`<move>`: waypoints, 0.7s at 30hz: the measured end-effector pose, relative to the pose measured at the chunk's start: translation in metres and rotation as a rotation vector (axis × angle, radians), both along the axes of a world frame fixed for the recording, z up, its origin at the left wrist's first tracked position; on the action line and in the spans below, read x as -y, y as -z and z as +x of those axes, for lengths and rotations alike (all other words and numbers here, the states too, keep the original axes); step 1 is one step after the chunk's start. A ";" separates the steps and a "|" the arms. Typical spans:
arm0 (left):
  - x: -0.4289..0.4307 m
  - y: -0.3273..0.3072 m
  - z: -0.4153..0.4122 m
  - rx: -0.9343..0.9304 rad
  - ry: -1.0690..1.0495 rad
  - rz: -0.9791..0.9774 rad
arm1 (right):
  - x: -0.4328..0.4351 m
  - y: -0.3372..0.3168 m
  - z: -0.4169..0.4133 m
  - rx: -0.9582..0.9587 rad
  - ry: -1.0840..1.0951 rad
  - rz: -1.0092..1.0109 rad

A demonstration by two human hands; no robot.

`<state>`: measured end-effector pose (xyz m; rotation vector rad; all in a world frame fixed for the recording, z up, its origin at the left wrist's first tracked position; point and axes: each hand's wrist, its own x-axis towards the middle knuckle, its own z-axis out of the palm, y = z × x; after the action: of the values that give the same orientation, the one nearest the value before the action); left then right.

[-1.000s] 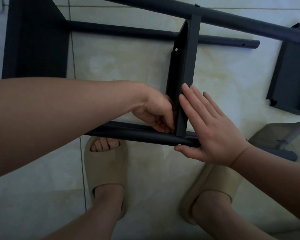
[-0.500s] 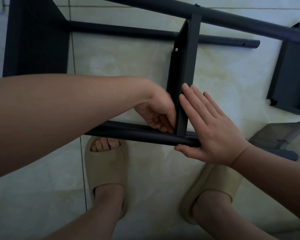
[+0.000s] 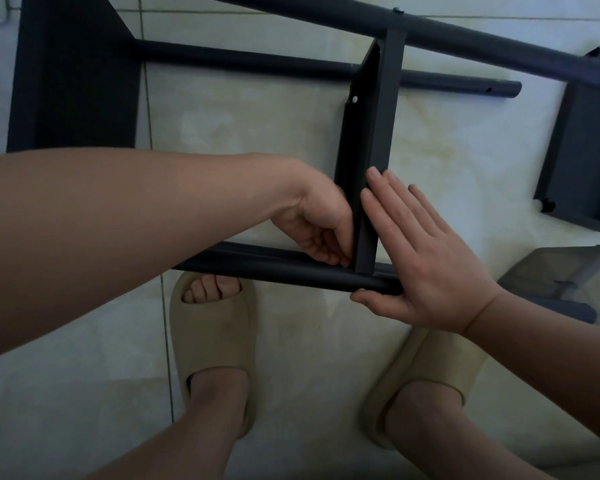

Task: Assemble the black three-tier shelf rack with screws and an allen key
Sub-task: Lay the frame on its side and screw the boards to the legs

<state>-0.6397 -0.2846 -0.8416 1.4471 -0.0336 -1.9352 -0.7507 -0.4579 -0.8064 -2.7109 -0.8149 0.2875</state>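
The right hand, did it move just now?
No. The right hand stays flat against the middle shelf, fingertips at the same spot on its edge, thumb beside the near pole.

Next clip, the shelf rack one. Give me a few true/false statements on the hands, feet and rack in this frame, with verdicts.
1. The rack lies on a tiled floor. True.
2. The right hand lies flat, fingers straight, against the middle shelf. True.
3. The left hand rests on the floor, away from the rack. False: its fingers curl at the corner where the middle shelf meets the near tube.
4. The person is barefoot. False: both feet wear beige slippers.
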 end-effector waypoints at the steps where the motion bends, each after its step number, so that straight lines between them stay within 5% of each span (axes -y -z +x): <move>1: -0.001 0.001 -0.001 -0.003 -0.010 -0.007 | 0.000 0.000 0.000 0.000 0.000 -0.001; 21: -0.014 0.007 -0.014 -0.179 -0.196 -0.138 | 0.001 0.001 0.000 0.009 -0.006 0.009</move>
<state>-0.6535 -0.2709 -0.8487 1.1404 0.0536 -1.8552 -0.7505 -0.4588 -0.8076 -2.7039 -0.8254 0.2723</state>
